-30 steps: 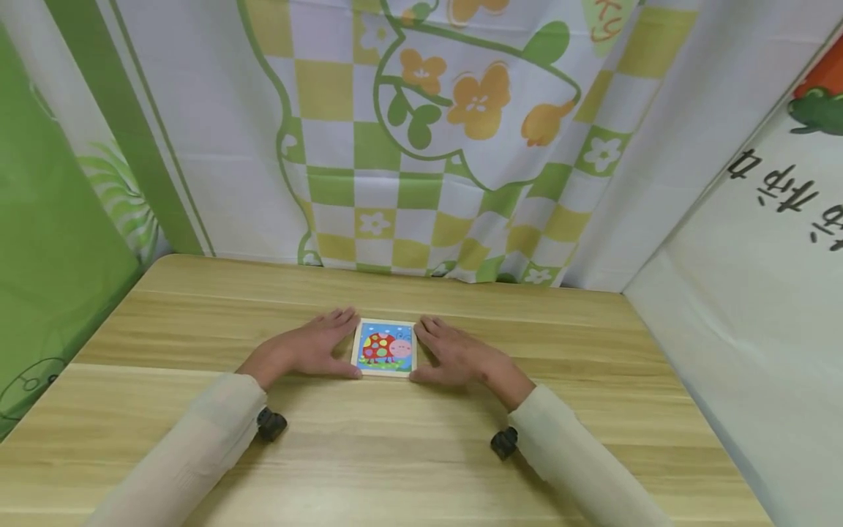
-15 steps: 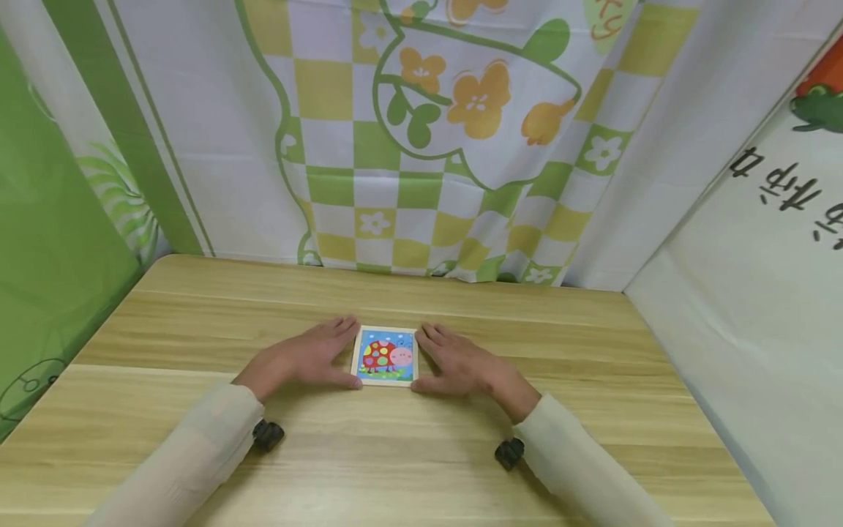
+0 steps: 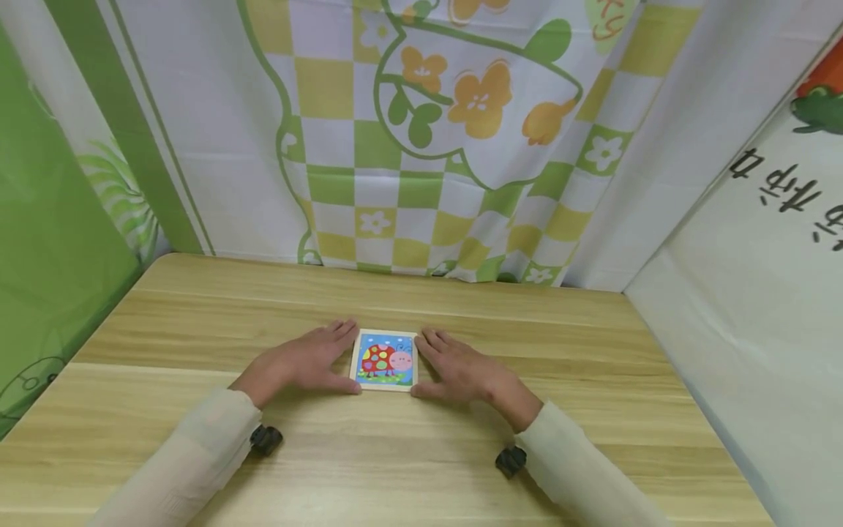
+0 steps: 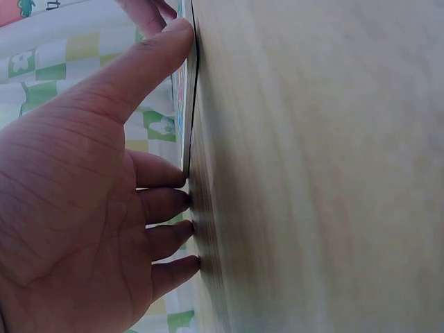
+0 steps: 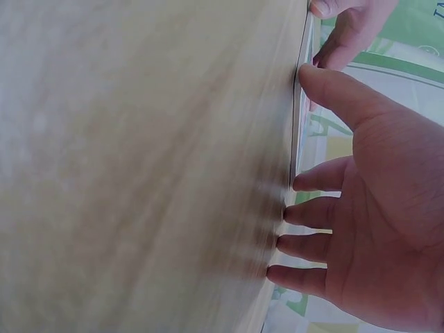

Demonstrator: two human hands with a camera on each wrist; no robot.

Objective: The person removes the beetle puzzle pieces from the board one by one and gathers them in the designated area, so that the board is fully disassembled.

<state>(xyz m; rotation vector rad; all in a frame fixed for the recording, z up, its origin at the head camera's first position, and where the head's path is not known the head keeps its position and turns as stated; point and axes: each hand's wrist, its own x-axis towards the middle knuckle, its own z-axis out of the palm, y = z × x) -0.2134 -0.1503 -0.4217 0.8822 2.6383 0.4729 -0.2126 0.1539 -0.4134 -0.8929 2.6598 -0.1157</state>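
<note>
Our fingers (image 4: 158, 169), spread apart, touch the ladybug picture (image 3: 386, 361) along both its sides. Pushing unevenly, we might skew it.

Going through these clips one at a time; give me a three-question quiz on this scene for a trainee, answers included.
1. Which view shows the whole face of the framed picture? a) left wrist b) head c) right wrist
2. Fill in: the left hand has its thumb at the picture's near ____ corner.
3. True or false: the right hand covers the picture's face.

Key: 1 b; 2 left; 3 false, it is at the right edge.
</note>
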